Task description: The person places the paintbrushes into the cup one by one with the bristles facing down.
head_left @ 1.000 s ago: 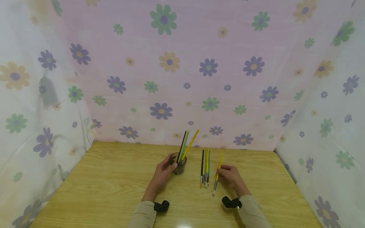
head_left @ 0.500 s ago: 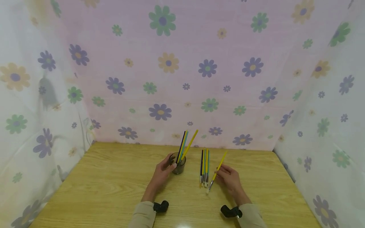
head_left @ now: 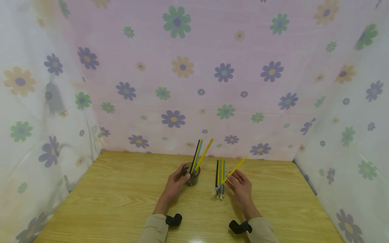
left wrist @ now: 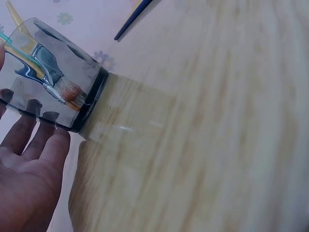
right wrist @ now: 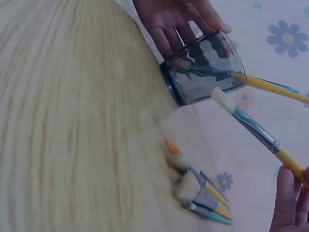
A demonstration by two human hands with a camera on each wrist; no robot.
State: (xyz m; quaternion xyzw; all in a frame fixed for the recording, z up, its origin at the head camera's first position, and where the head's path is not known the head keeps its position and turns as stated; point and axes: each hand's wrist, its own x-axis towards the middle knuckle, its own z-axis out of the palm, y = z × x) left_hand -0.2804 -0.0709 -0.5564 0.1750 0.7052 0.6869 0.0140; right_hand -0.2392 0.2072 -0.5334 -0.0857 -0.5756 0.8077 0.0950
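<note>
A smoky clear glass point(head_left: 193, 179) stands on the table with several paintbrushes point(left wrist: 36, 63) in it, bristles down. My left hand point(head_left: 175, 182) holds the glass from its left side, fingers behind and thumb in front. In my right hand point(head_left: 241, 187) a yellow-handled paintbrush point(head_left: 237, 168) is pinched, tilted with its pale bristles toward the lower left. It passes above a row of several paintbrushes point(head_left: 220, 179) lying on the table between the hands. In the right wrist view the held brush's bristle tip overlaps the area just by the glass's rim.
The wood-grain table point(head_left: 121, 199) extends around both hands. A flowered cloth point(head_left: 194, 67) hangs behind it and along both sides. Each wrist wears a black camera mount point(head_left: 240, 226).
My right hand has lifted the yellow paintbrush and moved it left, tilting it further so its bristles point toward the glass. The left hand stays on the glass.
</note>
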